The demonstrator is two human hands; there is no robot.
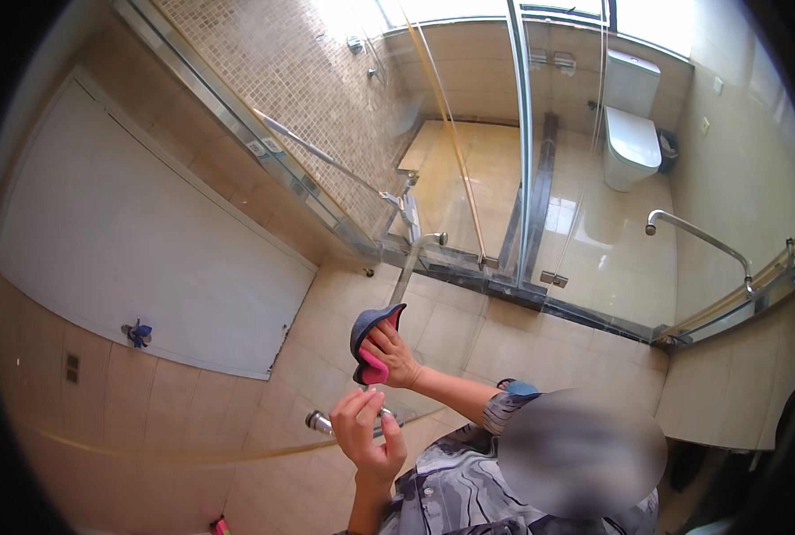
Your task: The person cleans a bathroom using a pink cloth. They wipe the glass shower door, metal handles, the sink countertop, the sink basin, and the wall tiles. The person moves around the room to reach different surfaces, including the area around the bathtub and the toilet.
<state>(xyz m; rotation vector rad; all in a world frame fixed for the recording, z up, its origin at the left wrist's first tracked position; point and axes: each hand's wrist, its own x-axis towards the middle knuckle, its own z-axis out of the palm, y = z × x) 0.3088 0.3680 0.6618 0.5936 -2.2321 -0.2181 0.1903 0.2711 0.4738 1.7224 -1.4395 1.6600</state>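
My right hand (392, 354) holds a grey-blue cloth pad (369, 328) with a pink inner face and dark edging. The fingers lie spread against the pink side. Pad and hand cover part of a long chrome door handle (407, 274), whose bent upper end shows beyond them. Lower down, my left hand (367, 428) curls around the handle's lower end, by a round chrome fitting (318, 422). Chrome shows between its fingers and thumb, though the exact contact is partly hidden. The handle belongs to a clear glass door that is hard to trace.
Ahead is a glass shower enclosure (523, 167) with a dark stone sill (517, 294). A long-handled squeegee or mop (330, 160) leans there. Behind the glass stand a toilet (631, 134) and bin (668, 150). A white door (136, 234) is on the left, another chrome handle (701, 237) on the right.
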